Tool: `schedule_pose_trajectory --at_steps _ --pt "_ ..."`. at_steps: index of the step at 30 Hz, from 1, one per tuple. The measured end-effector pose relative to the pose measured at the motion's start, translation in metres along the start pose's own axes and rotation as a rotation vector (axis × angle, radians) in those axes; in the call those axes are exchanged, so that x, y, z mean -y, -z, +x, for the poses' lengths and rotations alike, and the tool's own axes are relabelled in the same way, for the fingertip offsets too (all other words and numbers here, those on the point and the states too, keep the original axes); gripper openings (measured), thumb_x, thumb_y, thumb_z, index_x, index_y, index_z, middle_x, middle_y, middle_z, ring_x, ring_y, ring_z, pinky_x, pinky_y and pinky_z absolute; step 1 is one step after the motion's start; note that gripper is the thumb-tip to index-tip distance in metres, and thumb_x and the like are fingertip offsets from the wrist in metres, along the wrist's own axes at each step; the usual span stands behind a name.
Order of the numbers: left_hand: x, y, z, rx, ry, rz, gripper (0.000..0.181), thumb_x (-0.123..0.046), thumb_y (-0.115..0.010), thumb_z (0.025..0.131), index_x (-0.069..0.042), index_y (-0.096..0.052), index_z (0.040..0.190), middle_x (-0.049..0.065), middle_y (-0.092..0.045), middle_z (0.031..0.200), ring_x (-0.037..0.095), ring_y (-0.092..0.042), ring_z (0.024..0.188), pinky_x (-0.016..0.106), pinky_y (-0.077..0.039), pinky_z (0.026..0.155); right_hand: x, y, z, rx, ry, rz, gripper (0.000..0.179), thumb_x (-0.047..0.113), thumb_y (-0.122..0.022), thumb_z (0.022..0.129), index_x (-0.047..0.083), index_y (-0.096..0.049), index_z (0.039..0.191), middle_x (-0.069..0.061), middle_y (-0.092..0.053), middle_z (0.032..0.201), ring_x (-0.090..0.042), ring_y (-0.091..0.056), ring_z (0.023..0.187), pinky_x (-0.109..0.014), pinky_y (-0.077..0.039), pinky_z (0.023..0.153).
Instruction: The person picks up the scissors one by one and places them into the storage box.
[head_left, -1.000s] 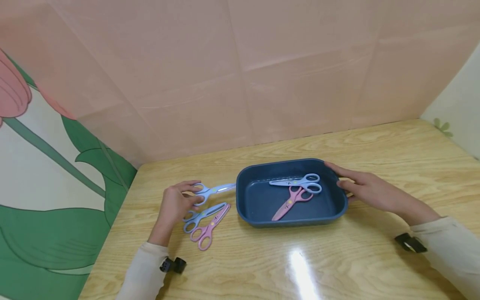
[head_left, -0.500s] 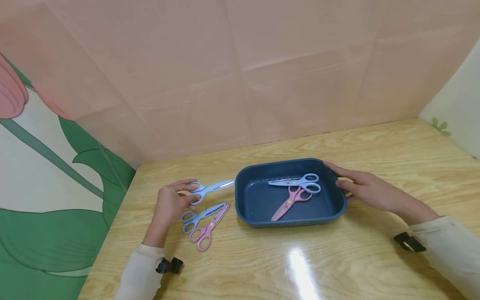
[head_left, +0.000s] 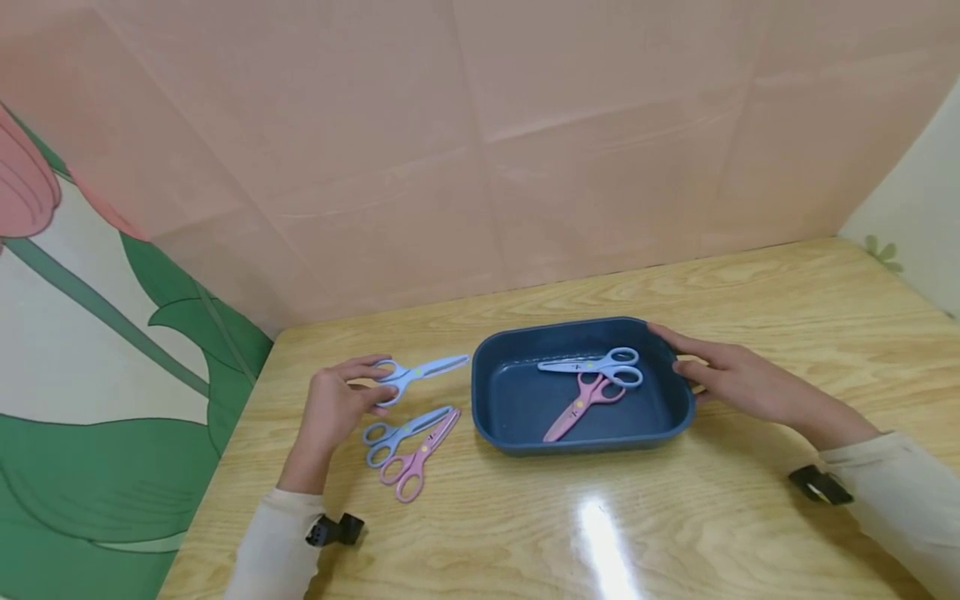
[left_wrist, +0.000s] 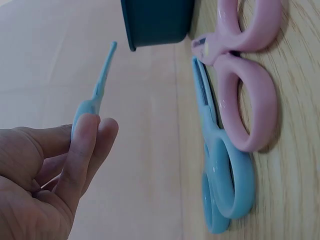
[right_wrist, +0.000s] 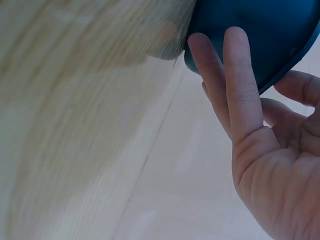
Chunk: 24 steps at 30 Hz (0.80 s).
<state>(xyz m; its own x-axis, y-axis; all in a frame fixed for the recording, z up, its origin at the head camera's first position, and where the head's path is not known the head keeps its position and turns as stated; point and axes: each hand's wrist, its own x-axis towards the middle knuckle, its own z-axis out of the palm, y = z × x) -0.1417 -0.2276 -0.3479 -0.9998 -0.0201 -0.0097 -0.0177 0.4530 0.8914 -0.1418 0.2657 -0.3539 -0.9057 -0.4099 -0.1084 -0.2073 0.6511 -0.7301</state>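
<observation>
My left hand [head_left: 337,404] pinches a pair of light blue scissors [head_left: 423,368] by the handles, blades pointing right toward a dark blue tub [head_left: 483,429]. In the left wrist view these scissors [left_wrist: 102,80] are held up off the table, seen edge-on between thumb and fingers. Just below in the head view lie another pair of blue scissors [head_left: 401,432] and a pair of pink scissors [head_left: 423,450], side by side. At the tub's right end, my right hand [head_left: 738,383] grips the rim; two straight fingers [right_wrist: 242,80] lie along the outer wall.
Inside the tub, blue scissors [head_left: 600,367] lie across pink scissors [head_left: 581,408]. The wood-grain table [head_left: 525,533] meets a pink-covered wall [head_left: 480,167] behind. On the left is a panel with a painted flower [head_left: 75,292].
My left hand has shifted slightly left with the blue scissors, and their tip has come a little away from the tub's rim. The right hand and the tub stay put.
</observation>
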Motion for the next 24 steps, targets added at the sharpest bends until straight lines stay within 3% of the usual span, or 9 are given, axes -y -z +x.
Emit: schedule_pose_trajectory --at_steps 7,13,24 --pt "-0.004 -0.005 -0.002 0.042 0.011 -0.018 0.026 0.002 -0.077 0.083 0.005 -0.074 0.109 0.014 -0.062 0.138 0.023 -0.076 0.072 0.03 -0.063 0.062 0.0 -0.001 0.0 0.0 -0.007 -0.004 0.056 0.023 -0.043 0.108 0.025 -0.021 0.16 -0.034 -0.037 0.152 -0.012 -0.071 0.091 -0.024 -0.06 0.073" --pt "-0.006 -0.011 -0.004 0.06 -0.002 0.01 0.025 0.003 -0.077 0.082 0.004 -0.074 0.107 0.014 -0.062 0.138 0.021 -0.075 0.072 0.039 -0.064 0.066 0.001 -0.001 0.001 0.001 -0.008 -0.012 0.056 0.022 -0.043 0.108 0.024 -0.021 0.16 -0.034 -0.036 0.152 -0.013 -0.071 0.092 -0.024 -0.06 0.073" --pt "-0.011 -0.023 -0.001 0.066 -0.053 0.051 0.026 0.005 -0.078 0.08 0.004 -0.075 0.106 0.013 -0.064 0.135 0.017 -0.075 0.072 0.028 -0.062 0.059 0.0 -0.001 0.001 0.005 -0.009 -0.004 0.056 0.021 -0.042 0.108 0.024 -0.021 0.16 -0.035 -0.034 0.153 -0.018 -0.072 0.094 -0.025 -0.061 0.073"
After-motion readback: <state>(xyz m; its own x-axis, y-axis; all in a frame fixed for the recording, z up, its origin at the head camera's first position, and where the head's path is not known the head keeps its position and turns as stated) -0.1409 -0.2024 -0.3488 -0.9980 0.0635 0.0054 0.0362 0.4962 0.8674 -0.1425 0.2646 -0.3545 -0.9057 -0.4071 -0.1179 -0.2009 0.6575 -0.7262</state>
